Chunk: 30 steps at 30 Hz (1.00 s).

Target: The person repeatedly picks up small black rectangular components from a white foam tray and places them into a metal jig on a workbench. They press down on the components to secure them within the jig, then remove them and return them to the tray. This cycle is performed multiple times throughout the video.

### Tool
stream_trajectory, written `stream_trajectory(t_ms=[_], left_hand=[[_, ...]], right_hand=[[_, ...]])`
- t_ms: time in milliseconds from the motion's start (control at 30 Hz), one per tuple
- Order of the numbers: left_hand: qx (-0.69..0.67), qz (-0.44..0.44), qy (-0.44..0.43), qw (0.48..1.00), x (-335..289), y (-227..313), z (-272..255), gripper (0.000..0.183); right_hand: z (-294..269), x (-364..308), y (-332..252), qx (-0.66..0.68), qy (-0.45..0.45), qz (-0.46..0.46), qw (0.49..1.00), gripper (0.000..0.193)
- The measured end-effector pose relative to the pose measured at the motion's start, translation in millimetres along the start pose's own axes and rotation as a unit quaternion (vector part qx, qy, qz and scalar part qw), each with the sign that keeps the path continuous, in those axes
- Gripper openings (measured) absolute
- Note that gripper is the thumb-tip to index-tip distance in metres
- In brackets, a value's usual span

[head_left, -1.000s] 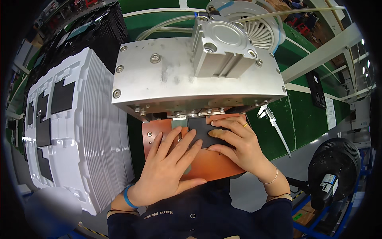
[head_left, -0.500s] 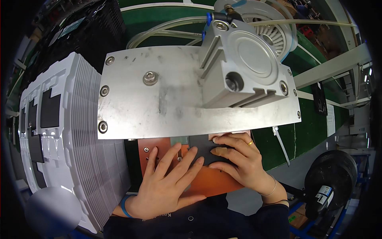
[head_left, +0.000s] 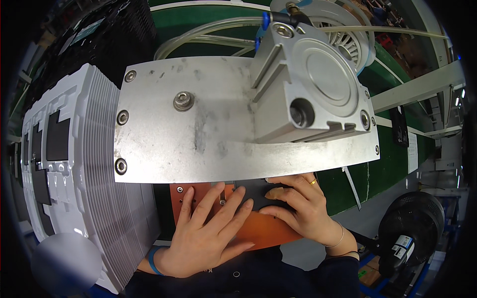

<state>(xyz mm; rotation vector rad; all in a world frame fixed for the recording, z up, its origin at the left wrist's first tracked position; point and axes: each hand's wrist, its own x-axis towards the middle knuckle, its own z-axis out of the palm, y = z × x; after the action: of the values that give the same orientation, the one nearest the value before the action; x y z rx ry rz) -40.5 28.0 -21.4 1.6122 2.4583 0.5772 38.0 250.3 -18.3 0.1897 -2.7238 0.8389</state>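
My left hand [head_left: 203, 238] lies palm down, fingers spread, over an orange fixture plate [head_left: 268, 228] with small screws. Its fingertips reach the left side of a dark grey flat piece [head_left: 254, 189] on that plate. My right hand [head_left: 305, 208] is curled at the piece's right end, with the thumb at its near edge and the bent fingers upon it. A tan cover wraps one right fingertip. Above the fixture sits a metal press plate [head_left: 208, 144] carrying a silver air cylinder [head_left: 323, 74]; this plate hides the far part of the piece and some fingertips.
A stack of white plastic trays [head_left: 104, 164] with dark pieces in the top one stands close on the left. Black stacked trays [head_left: 114, 44] are behind it. Clear air hoses [head_left: 213, 32] and a white reel [head_left: 348, 44] lie beyond the press. A black fan [head_left: 412, 223] is at right.
My view has shifted slightly, and the press plate now covers more of the fixture's far side. A pinkish edge by my right fingers is now hidden. Both hands stay nearly in place.
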Motion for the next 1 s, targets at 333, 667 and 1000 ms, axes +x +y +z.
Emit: stream_trajectory(t_ms=[333, 667, 1000], left_hand=[[-0.006, 0.003, 0.011, 1.0, 1.0, -0.1, -0.8, 0.066], [-0.082, 0.05, 0.153, 0.983, -2.4, 1.2, -4.8, 0.065], [-0.302, -0.032, 0.357, 0.883, -96.2, 31.9, -47.5, 0.046]], right_hand=[[-5.0, 3.8, -1.9, 0.021, -0.056, 0.018, 0.998, 0.029], [-21.7, 5.0, -7.9, 0.226, -0.047, 0.154, 0.961, 0.034], [-18.0, 24.5, -105.4, 0.527, -0.093, 0.021, 0.845, 0.053]])
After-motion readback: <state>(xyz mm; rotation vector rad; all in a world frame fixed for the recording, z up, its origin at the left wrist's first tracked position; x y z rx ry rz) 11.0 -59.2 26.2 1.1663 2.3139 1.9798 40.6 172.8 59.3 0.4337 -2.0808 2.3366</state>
